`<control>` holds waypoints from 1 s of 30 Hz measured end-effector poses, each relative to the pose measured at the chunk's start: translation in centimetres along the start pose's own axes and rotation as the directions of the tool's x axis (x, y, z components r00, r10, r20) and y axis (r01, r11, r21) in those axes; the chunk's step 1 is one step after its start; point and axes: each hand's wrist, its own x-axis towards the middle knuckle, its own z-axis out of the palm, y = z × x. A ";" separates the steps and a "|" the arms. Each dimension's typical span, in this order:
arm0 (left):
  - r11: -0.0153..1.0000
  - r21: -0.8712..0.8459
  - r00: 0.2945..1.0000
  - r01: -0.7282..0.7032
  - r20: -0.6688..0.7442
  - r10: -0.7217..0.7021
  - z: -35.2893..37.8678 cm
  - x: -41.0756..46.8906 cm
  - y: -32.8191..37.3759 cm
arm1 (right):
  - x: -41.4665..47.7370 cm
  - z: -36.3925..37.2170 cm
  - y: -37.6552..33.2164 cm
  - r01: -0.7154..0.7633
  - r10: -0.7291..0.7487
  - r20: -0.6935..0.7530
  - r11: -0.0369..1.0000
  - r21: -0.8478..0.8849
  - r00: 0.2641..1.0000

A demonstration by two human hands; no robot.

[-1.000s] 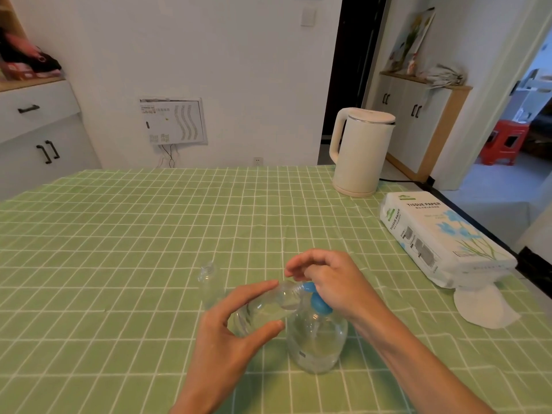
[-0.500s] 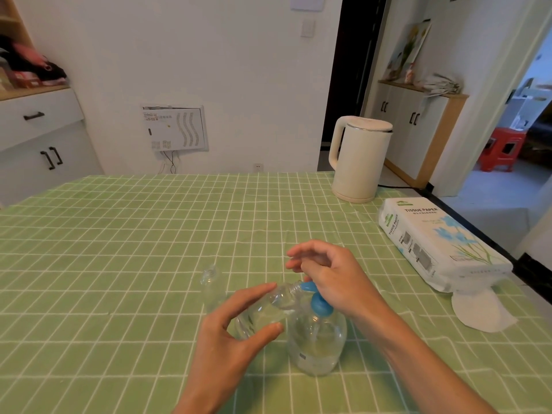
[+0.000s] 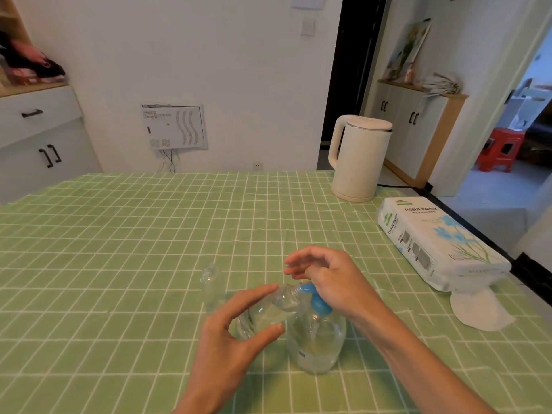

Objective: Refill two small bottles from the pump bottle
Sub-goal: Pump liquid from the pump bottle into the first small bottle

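Left hand (image 3: pixel 230 348) pinches a small bottle (image 3: pixel 263 315) between thumb and fingers, tilted nearly sideways with its mouth up against the blue pump head (image 3: pixel 316 303). Right hand (image 3: pixel 331 282) sits on top of that pump head, fingers loosely bent and free, wrapped round nothing visible; it looks like the palm side does the pressing. Hands are close together over the pump bottle (image 3: pixel 316 345), which stands upright on the green checked tablecloth (image 3: pixel 119 249), part full of clear liquid. The held bottle seems to have some liquid in already. To do this well: keep the mouth tight under the spout, press slow full strokes straight down so the base doesn't tip, and watch the level. The second small bottle (image 3: pixel 211 289) stands uncapped just left, apparently unfilled. Kettle (image 3: pixel 358 156) and tissue pack (image 3: pixel 433 237) are well apart, far right.
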 end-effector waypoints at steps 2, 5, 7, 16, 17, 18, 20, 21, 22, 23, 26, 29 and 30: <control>1.000 -0.005 1.000 -0.002 0.000 0.002 -0.2 0.0 0.0 | -0.1 -0.2 -0.4 0.025 -0.026 -0.006 1.000 -0.009 1.000; 1.000 -0.003 1.000 -0.007 -0.006 0.007 -0.3 0.1 0.1 | -0.2 -0.4 -0.9 0.033 -0.033 0.005 0.999 -0.029 0.999; 1.000 0.003 1.000 -0.013 -0.006 0.013 -0.3 0.2 0.1 | -0.2 -0.5 -0.9 0.025 -0.024 0.011 0.999 -0.040 1.000; 1.000 0.008 1.000 -0.014 0.001 0.014 0.0 0.1 -0.1 | 0.0 0.2 0.3 -0.019 0.019 0.004 1.000 0.001 1.000; 1.000 0.009 1.000 -0.013 0.000 0.013 0.0 0.1 0.0 | -0.1 0.2 0.4 -0.023 0.023 0.007 1.000 -0.007 1.000; 1.000 0.007 1.000 -0.011 -0.002 0.011 0.0 0.1 0.0 | -0.1 0.2 0.4 -0.024 0.024 0.007 1.000 -0.015 1.000; 1.000 0.001 1.000 -0.006 0.000 0.006 0.0 0.0 -0.1 | -0.1 0.3 0.3 -0.023 0.023 -0.002 0.999 -0.022 1.000; 1.000 0.002 1.000 -0.005 0.001 0.005 0.0 0.0 -0.1 | -0.1 0.3 0.2 -0.022 0.022 -0.010 0.999 -0.025 1.000; 1.000 0.001 1.000 -0.003 0.000 0.003 -0.1 0.0 0.0 | -0.1 0.2 0.1 -0.020 0.019 -0.022 0.999 -0.027 1.000; 1.000 0.000 1.000 -0.001 0.000 0.001 -0.1 0.0 0.0 | -0.1 0.2 -0.1 -0.015 0.014 -0.036 0.999 -0.030 0.999; 1.000 0.001 1.000 -0.006 0.002 0.006 -0.3 0.0 0.1 | -0.1 0.1 -0.5 -0.008 0.005 -0.054 0.998 -0.062 0.999; 1.000 0.006 1.000 -0.008 0.001 0.008 -0.3 0.2 0.2 | -0.1 -0.1 -0.6 -0.025 0.021 -0.044 0.996 -0.086 0.999; 1.000 0.004 1.000 -0.006 0.002 0.006 -0.3 0.2 0.2 | -0.1 -0.1 -0.6 -0.028 0.024 -0.039 0.996 -0.086 0.999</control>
